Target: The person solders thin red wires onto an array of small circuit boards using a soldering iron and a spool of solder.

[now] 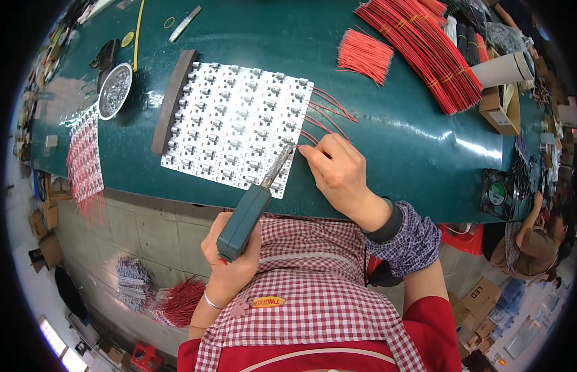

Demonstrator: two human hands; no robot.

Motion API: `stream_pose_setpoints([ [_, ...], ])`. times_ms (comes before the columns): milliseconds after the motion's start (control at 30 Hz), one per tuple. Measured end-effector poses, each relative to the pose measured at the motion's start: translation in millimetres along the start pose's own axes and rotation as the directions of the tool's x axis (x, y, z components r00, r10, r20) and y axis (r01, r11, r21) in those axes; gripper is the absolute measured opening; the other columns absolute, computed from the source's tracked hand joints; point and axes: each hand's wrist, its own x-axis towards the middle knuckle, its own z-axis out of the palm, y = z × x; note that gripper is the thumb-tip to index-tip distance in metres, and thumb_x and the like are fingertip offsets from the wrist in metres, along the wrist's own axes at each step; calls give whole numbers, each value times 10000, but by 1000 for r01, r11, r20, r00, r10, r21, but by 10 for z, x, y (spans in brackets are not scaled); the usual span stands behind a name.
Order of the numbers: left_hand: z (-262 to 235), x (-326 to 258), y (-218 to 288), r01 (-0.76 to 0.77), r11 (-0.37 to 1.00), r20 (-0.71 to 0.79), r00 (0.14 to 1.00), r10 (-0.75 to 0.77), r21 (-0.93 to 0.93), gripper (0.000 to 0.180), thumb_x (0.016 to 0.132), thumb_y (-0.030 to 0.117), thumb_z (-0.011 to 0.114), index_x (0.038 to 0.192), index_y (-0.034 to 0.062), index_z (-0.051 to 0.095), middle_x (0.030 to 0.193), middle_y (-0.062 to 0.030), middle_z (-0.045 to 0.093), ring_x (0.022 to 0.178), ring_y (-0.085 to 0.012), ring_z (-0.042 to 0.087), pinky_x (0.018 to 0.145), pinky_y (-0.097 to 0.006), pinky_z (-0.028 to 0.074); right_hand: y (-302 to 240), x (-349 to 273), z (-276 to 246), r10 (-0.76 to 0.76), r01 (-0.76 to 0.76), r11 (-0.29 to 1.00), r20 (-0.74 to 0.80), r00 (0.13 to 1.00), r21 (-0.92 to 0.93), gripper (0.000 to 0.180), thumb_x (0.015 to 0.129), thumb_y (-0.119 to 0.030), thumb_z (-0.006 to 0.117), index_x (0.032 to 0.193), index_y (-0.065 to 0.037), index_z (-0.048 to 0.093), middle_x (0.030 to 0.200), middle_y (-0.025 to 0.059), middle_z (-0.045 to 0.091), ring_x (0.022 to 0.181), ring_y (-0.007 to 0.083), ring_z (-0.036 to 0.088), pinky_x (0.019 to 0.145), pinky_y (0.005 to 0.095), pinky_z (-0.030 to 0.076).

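Note:
My left hand (234, 257) is wrapped round the green handle of a soldering iron (246, 220). The iron's tip rests at the right edge of a white circuit board panel (220, 133), which carries rows of small dark components. Beside the tip, my right hand (338, 170) pinches a thin red wire, its end against the board's edge. Several other red wires (329, 113) stick out from that same edge farther up. A dark bar (175, 102) lies along the panel's left side.
A bundle of long red wires (418, 49) and a pile of short ones (365, 57) lie at the back right. To the left are a metal bowl (115, 91) and a wired board (87, 155) over the table edge. A fan (497, 193) stands at right, near another person (530, 242).

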Motion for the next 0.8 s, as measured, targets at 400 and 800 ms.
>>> stream_pose_setpoints([
  [400, -52, -34, 48, 21, 999, -13, 1000, -21, 26, 153, 794, -87, 727, 940, -65, 690, 891, -125, 669, 674, -172, 640, 593, -278, 509, 2, -8, 10, -16, 17, 999, 7, 1000, -30, 194, 743, 23, 766, 900, -66, 695, 707, 41, 473, 632, 208, 546, 534, 349, 448],
  [800, -68, -84, 19, 49, 999, 35, 998, -49, 10, 195, 805, -94, 728, 995, -80, 683, 969, -148, 698, 759, -178, 686, 654, -276, 538, -46, 2, -34, -60, 59, 998, -47, 997, -6, 233, 705, 42, 772, 908, -42, 694, 808, 42, 594, 749, 236, 575, 624, 361, 450],
])
